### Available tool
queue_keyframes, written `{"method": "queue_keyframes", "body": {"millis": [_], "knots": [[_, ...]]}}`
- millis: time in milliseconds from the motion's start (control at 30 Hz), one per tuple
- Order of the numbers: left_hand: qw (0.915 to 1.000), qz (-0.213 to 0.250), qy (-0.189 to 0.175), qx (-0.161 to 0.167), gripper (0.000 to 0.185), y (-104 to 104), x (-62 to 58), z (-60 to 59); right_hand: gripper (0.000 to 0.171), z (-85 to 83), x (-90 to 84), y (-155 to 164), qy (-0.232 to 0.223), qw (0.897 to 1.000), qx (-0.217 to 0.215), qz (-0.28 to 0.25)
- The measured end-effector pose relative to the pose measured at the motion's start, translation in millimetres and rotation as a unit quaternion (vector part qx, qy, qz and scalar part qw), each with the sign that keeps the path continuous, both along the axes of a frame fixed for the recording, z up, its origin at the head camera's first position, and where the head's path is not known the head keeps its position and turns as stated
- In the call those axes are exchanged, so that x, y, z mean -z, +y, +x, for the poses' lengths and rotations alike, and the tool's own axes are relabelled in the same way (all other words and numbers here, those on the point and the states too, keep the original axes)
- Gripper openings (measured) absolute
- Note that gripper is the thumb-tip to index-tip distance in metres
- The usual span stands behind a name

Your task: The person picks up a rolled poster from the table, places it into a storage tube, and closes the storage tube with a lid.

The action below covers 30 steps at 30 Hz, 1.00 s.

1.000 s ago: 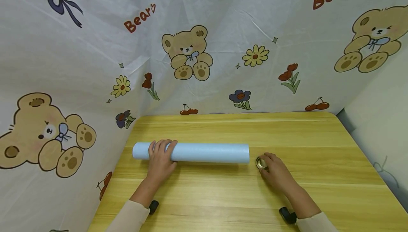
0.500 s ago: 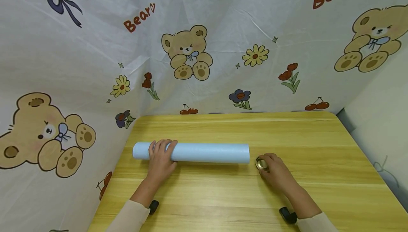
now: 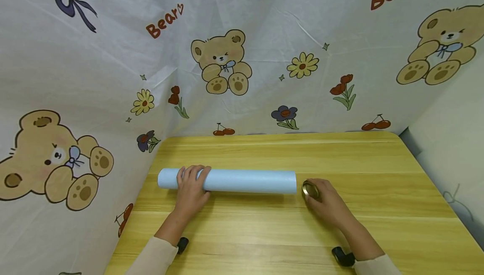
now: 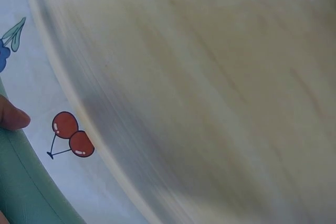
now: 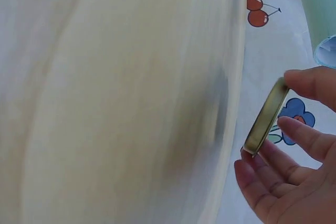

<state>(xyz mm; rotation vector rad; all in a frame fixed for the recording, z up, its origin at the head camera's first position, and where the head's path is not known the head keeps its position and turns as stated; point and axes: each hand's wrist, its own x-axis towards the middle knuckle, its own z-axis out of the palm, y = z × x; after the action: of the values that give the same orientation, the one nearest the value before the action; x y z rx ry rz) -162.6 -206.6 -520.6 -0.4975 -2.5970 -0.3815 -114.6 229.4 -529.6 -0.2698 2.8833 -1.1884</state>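
Note:
A light blue roll (image 3: 242,181) lies crosswise on the wooden table (image 3: 287,233). My left hand (image 3: 192,177) lies over the roll near its left end, fingers curled across its top. In the left wrist view only one fingertip (image 4: 11,118) and a strip of the roll (image 4: 26,187) show. My right hand (image 3: 316,193) pinches a round gold metal lid (image 3: 310,189) just off the roll's right end. In the right wrist view the lid (image 5: 266,116) stands on edge between thumb and fingers, with the roll's open end (image 5: 321,19) above it.
A white cloth printed with bears and flowers (image 3: 223,63) hangs close behind the table and along its left side. A pale wall (image 3: 450,140) stands at the right. Black wrist mounts (image 3: 343,257) sit near the table's front edge.
The right hand has tilted the gold lid up on edge and brought it slightly closer to the roll's right end. The left hand and roll have stayed put.

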Motion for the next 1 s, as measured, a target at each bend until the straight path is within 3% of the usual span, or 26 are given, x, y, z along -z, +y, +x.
{"method": "queue_keyframes", "body": {"millis": [300, 533, 1000], "knots": [[1.0, -0.005, -0.001, 0.001, 0.079, -0.6, 0.0, -1.1, 0.06, 0.2, -3.8, -0.6, -0.007, 0.998, 0.002, -0.061], [1.0, -0.006, 0.004, 0.006, 0.08, -0.6, -0.9, -1.0, 0.062, 0.4, -1.6, -3.4, 0.019, 0.995, 0.009, -0.094], [1.0, -0.007, 0.006, 0.003, 0.081, -1.9, 2.1, 0.3, 0.061, 6.0, -8.5, -13.8, 0.034, 0.992, 0.001, -0.125]]}}
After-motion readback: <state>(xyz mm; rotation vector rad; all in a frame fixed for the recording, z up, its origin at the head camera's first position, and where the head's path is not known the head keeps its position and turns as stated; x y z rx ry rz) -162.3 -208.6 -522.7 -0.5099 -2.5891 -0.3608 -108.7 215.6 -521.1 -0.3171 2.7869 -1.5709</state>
